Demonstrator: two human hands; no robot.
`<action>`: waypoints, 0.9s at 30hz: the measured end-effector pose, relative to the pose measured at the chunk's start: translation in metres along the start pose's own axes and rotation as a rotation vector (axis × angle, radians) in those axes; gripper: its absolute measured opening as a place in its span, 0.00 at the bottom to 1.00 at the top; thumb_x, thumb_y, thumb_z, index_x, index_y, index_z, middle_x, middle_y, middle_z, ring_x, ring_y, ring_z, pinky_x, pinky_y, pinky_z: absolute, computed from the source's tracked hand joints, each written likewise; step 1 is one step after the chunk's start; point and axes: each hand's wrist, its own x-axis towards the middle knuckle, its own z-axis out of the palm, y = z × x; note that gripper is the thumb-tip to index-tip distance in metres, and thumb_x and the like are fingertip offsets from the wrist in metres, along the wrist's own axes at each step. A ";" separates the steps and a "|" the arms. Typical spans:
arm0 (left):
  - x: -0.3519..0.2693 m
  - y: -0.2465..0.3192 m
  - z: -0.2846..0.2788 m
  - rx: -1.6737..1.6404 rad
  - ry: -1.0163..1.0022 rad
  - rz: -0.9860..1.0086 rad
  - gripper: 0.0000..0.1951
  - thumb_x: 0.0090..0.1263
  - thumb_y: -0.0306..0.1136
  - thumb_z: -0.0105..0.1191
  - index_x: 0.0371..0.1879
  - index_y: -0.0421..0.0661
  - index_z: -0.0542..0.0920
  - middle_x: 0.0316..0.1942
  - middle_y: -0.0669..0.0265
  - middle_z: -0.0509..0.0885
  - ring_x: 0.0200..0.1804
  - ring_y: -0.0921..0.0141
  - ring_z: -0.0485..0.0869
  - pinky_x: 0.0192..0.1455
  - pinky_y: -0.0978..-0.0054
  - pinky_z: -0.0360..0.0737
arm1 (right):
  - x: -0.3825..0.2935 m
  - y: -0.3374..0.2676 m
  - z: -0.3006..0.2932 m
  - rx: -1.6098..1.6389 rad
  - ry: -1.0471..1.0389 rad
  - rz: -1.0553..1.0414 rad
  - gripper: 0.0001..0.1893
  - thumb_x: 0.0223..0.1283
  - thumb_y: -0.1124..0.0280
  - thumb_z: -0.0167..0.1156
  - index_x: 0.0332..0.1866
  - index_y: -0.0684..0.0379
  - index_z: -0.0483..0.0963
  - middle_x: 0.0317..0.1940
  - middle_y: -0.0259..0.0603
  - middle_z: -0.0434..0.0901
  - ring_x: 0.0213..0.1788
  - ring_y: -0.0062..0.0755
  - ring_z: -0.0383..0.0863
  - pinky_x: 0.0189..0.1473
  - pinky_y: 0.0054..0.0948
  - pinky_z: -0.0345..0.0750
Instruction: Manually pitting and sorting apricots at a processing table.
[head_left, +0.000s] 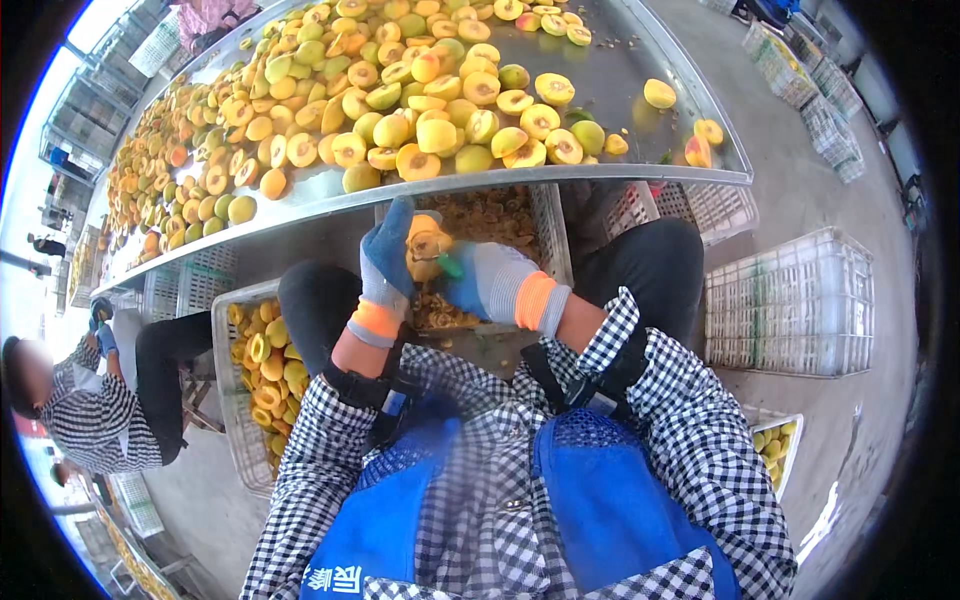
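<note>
My gloved left hand (386, 262) holds a halved yellow peach (426, 247), its cut face showing the stone area. Close at its right, my gloved right hand (487, 285) is closed around a small tool with a green handle (451, 265); its tip meets the fruit and is blurred. Below both hands stands a plastic crate (551, 225) with brown peach stones and scraps (480, 217) in it. Just beyond the hands, many halved peaches (435, 135) are heaped on a metal-topped table (615, 67) with a raised rim.
A crate of pitted peach halves (266, 367) stands by my left knee. At the right are an upright white crate (787, 300) and a smaller crate of fruit (776, 450). A co-worker (105, 405) sits at the far left. More crates (802, 75) line the floor at upper right.
</note>
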 end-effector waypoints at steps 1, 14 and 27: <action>-0.002 0.000 0.004 0.042 0.054 0.051 0.18 0.62 0.42 0.47 0.29 0.36 0.77 0.26 0.67 0.78 0.26 0.78 0.75 0.29 0.84 0.72 | -0.005 -0.003 -0.001 0.007 0.003 0.005 0.11 0.49 0.66 0.50 0.31 0.63 0.73 0.29 0.54 0.75 0.34 0.52 0.74 0.35 0.42 0.71; -0.011 -0.006 0.017 0.394 0.159 0.187 0.15 0.61 0.39 0.48 0.26 0.36 0.78 0.18 0.72 0.74 0.22 0.82 0.69 0.25 0.85 0.67 | -0.010 -0.005 0.011 0.540 -0.092 0.048 0.07 0.46 0.71 0.54 0.24 0.64 0.71 0.13 0.43 0.71 0.11 0.32 0.70 0.14 0.28 0.66; -0.006 -0.007 0.030 0.634 0.301 0.465 0.12 0.55 0.31 0.55 0.36 0.39 0.75 0.31 0.67 0.77 0.34 0.78 0.73 0.39 0.80 0.72 | 0.015 0.016 0.035 0.392 0.110 -0.377 0.09 0.50 0.75 0.51 0.37 0.62 0.72 0.34 0.40 0.76 0.39 0.29 0.73 0.42 0.27 0.70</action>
